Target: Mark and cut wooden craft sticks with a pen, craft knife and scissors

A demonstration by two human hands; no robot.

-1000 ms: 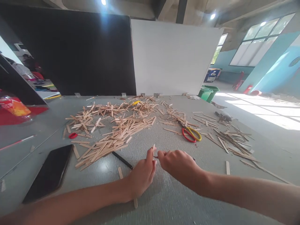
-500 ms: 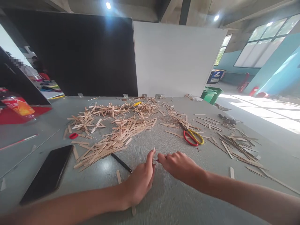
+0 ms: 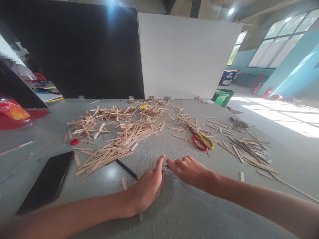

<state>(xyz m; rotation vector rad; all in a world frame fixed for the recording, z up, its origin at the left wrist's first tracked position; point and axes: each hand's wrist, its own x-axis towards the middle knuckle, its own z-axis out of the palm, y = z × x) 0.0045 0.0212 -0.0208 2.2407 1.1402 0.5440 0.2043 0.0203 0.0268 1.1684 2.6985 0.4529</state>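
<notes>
My left hand (image 3: pixel 149 186) is closed, its thumb up, pinching a wooden craft stick (image 3: pixel 163 156) whose pale tip shows above the thumb. Close on its right, my right hand (image 3: pixel 186 169) is closed on a small, thin, dark piece (image 3: pixel 165 166), too small to name, that reaches toward the left fingers. A slim black pen-like tool (image 3: pixel 126 168) lies on the table just beyond my left wrist. One loose craft stick (image 3: pixel 124 183) rests beside that wrist, and another stick end (image 3: pixel 141 217) pokes out below it.
A broad pile of craft sticks (image 3: pixel 134 134) spreads across the grey table (image 3: pixel 189 212). Scissors with red and yellow handles (image 3: pixel 203 142) lie to the right, near thin wooden strips (image 3: pixel 251 149). On the left are a phone (image 3: pixel 47 181), a red ring (image 3: pixel 74 141) and a bottle (image 3: pixel 15 111). Panels (image 3: pixel 186 56) stand behind.
The whole view has shifted slightly, so the table items sit a little higher and further left. Both hands keep nearly the same pose, close together with the stick between them.
</notes>
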